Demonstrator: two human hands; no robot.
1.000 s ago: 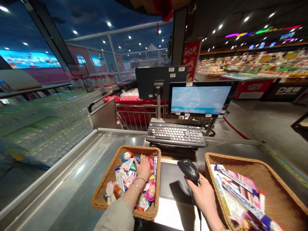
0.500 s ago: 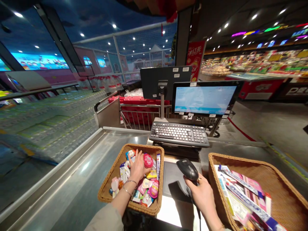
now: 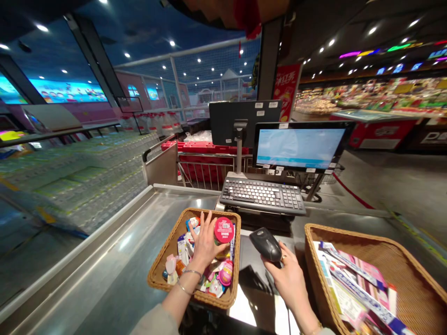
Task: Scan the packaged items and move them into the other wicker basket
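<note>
My left hand (image 3: pixel 205 244) reaches over the left wicker basket (image 3: pixel 153 274), its thumb and fingers round a small tub with a red lid (image 3: pixel 224 229). A barcode label shows on that lid, which faces up. Below the hand lie several small wrapped sweets and toys, among them a pink toy-like piece (image 3: pixel 225 273) and a white-and-orange packet (image 3: pixel 192 223). My right hand (image 3: pixel 288 274) is closed on the handle of a black barcode scanner (image 3: pixel 266 244), whose head points left toward the tub. Part of the tub is hidden by my left hand.
A second wicker basket (image 3: pixel 415 260) on the right holds long narrow packets (image 3: pixel 363 288) and flat packs. Behind the baskets stand a keyboard (image 3: pixel 263 194) and a lit screen (image 3: pixel 300 146). The steel counter (image 3: pixel 115 260) has a raised rim on the left.
My left hand has raised the red-lidded tub out of the sweets, and its lid now looks larger. The scanner in my right hand has shifted left and turned toward it.
</note>
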